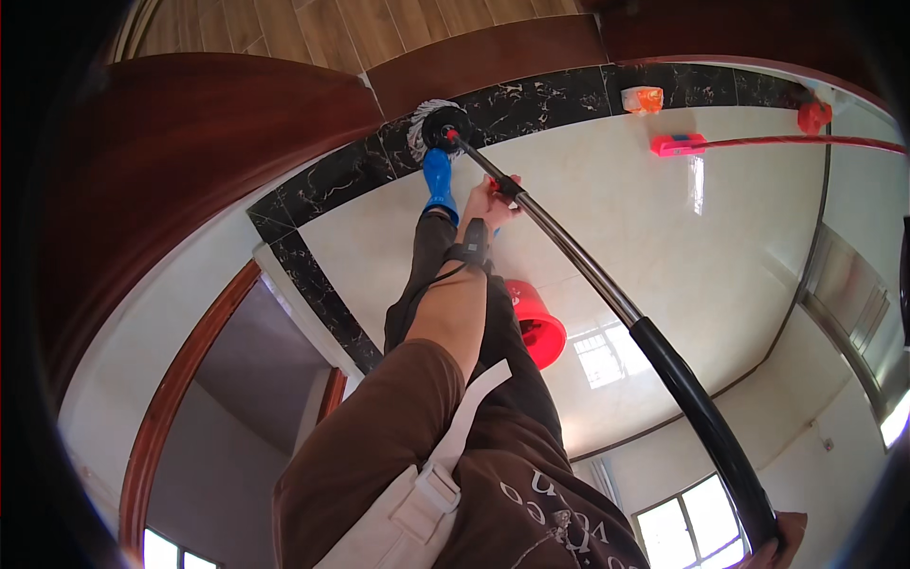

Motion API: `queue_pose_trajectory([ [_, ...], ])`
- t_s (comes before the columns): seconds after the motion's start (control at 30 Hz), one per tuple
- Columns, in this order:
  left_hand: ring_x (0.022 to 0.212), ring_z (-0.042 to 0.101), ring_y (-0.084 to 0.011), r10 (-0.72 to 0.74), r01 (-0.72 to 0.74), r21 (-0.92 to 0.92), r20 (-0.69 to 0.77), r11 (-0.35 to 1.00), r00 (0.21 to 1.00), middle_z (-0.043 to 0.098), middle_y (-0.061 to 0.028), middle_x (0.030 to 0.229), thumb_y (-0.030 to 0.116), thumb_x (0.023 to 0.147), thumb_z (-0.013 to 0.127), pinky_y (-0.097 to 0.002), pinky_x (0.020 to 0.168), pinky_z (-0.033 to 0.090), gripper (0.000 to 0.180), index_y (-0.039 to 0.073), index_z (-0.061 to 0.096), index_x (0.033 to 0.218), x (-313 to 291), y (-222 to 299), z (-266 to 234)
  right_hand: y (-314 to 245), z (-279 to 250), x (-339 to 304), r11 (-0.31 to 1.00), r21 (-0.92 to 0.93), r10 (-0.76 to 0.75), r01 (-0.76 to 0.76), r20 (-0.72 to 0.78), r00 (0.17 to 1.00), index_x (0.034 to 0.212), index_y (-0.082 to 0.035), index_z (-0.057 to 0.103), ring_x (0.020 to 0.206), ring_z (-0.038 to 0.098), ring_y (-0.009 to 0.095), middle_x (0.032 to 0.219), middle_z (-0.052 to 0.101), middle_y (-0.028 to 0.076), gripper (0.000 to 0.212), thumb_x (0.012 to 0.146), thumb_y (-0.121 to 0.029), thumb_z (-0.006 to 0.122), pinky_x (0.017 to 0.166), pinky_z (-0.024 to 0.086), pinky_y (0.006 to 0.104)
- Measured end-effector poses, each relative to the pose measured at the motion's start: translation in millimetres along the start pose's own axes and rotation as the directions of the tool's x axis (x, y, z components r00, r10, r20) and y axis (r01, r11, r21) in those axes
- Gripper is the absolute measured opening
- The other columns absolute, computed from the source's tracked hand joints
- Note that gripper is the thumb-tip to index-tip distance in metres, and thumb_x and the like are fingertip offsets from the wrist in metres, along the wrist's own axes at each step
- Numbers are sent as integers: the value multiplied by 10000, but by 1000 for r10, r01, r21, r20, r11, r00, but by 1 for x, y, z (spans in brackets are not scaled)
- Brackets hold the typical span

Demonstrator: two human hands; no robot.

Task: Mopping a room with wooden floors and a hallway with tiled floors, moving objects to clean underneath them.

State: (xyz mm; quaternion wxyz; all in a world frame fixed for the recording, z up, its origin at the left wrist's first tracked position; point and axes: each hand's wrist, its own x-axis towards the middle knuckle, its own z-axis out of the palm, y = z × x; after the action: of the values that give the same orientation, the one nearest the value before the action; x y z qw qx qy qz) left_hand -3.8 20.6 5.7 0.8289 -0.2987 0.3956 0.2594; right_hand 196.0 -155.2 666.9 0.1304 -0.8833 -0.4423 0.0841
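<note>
As both hands [491, 203] hold it, the mop [583, 265] slants

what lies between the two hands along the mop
The silver pole, then the black grip, from left hand to right hand, in the head view.

Shiny metal mop pole [580, 250], smooth plasticky grip [692, 394], stringy cloth mop fringe [416, 137], glossy plastic bucket [528, 302], floor [654, 237] pretty polished too.

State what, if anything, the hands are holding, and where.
A mop: left hand at the black collar low on the pole, right hand at the upper end of the black handle.
</note>
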Motion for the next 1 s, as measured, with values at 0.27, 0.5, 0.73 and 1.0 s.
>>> queue_pose_trajectory([
  [0.27, 628, 593, -167, 432, -89, 956, 208, -280, 877, 589, -27, 704, 307, 926, 547, -307, 569, 439, 249, 80, 545, 825, -4, 31, -6, 15, 27, 0, 997, -9, -72, 72, -102, 992, 790, 56, 653, 606, 588, 293, 709, 638, 174, 310, 836, -250, 664, 545, 464, 375],
  [0.5, 660, 633, -278, 356, -65, 585, 573, -808, 738, 613, -146, 659, 356, 890, 583, -405, 583, 460, 366, 9, 574, 773, -45, -7, 6, 17, 17, 5, 999, -46, -10, 14, 84, 996, 881, 41, 673, 639, 615, 287, 789, 668, 175, 257, 795, -201, 688, 566, 477, 348],
  [0.73, 827, 625, -347, -279, 300, 534, -122, 790, 953, 591, -253, 909, 284, 958, 502, -508, 765, 541, 359, -69, 468, 1018, -142, -124, 90, 30, -16, -16, 856, -424, 517, -297, 723, 458, 1280, -52, 530, 889, 645, 279, 1017, 663, 171, 547, 795, -256, 680, 856, 468, 375],
  [1.0, 944, 630, -360, -96, 88, 535, -12, 840, 995, 557, -167, 840, 154, 944, 526, -529, 815, 537, 213, -39, 449, 903, -85, -92, 97, 71, 56, -55, 744, 128, 436, -656, 650, 622, 1080, 32, 591, 563, 633, 152, 694, 635, 90, 327, 789, -104, 655, 547, 514, 272],
])
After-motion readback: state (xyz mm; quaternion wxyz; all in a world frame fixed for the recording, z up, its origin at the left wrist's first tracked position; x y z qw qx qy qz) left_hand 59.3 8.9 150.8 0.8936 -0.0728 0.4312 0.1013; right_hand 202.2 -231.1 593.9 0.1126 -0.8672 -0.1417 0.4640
